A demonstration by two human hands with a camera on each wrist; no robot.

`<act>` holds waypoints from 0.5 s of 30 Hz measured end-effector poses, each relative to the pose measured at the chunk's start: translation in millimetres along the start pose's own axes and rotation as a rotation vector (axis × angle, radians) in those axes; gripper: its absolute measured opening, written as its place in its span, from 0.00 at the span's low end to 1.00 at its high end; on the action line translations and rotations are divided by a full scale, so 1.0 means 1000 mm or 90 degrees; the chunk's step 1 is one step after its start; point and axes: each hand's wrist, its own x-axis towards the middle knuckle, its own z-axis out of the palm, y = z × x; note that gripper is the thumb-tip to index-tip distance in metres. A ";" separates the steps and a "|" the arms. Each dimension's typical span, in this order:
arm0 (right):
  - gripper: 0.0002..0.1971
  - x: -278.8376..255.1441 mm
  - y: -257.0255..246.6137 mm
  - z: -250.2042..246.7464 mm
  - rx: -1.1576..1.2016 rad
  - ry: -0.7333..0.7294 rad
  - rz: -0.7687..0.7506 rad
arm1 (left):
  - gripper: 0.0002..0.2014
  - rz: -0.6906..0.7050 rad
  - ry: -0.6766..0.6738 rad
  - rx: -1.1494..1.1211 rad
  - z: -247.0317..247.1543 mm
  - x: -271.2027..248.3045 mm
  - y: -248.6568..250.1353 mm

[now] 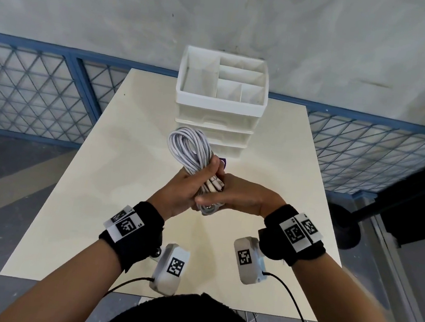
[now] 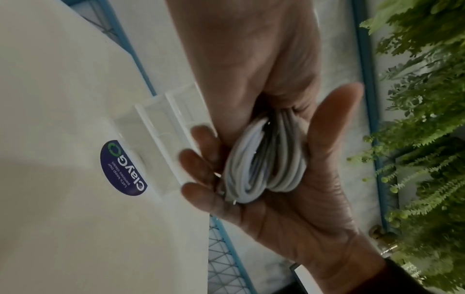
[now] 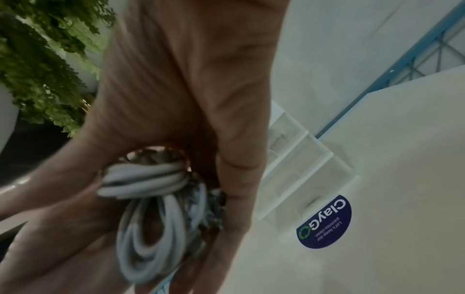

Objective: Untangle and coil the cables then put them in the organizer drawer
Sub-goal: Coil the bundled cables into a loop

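Note:
A white cable coil (image 1: 189, 145) is held up over the middle of the cream table (image 1: 90, 177). My left hand (image 1: 189, 184) grips the coil's lower part, thumb over the strands. My right hand (image 1: 231, 191) wraps around the same bunched end, where the plugs (image 1: 215, 184) show between the two hands. In the left wrist view the coil (image 2: 264, 165) sits between the right hand's thumb and fingers (image 2: 201, 161). The right wrist view shows its loops (image 3: 151, 218) between both palms. The white organizer (image 1: 218, 106) stands at the table's far middle, its top tray divided into compartments and its drawers stacked below.
A round purple sticker (image 3: 324, 222) lies on the table just in front of the organizer. A blue lattice fence (image 1: 26, 87) runs behind the table. A black stand base (image 1: 346, 227) sits on the floor to the right. Green foliage (image 2: 427, 99) shows in the wrist views.

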 end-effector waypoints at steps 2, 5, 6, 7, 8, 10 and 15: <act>0.06 -0.002 -0.006 0.000 -0.032 0.013 0.005 | 0.21 -0.007 -0.006 0.033 -0.001 0.001 0.002; 0.05 0.001 -0.011 0.001 -0.107 0.042 0.016 | 0.21 -0.005 -0.045 0.093 -0.002 0.001 0.009; 0.07 0.004 -0.012 0.003 -0.121 0.055 0.015 | 0.20 -0.005 -0.050 0.109 -0.002 0.002 0.010; 0.06 0.007 -0.012 0.005 -0.120 0.071 0.007 | 0.18 -0.007 -0.057 0.120 -0.003 0.002 0.011; 0.05 0.009 -0.012 0.006 -0.110 0.091 -0.006 | 0.15 -0.011 -0.061 0.129 -0.003 0.002 0.012; 0.07 0.012 -0.010 0.010 -0.095 0.129 -0.031 | 0.11 -0.009 -0.057 0.141 -0.003 0.002 0.012; 0.12 0.017 -0.002 0.015 -0.058 0.148 -0.008 | 0.11 0.011 -0.033 0.086 -0.009 0.003 0.011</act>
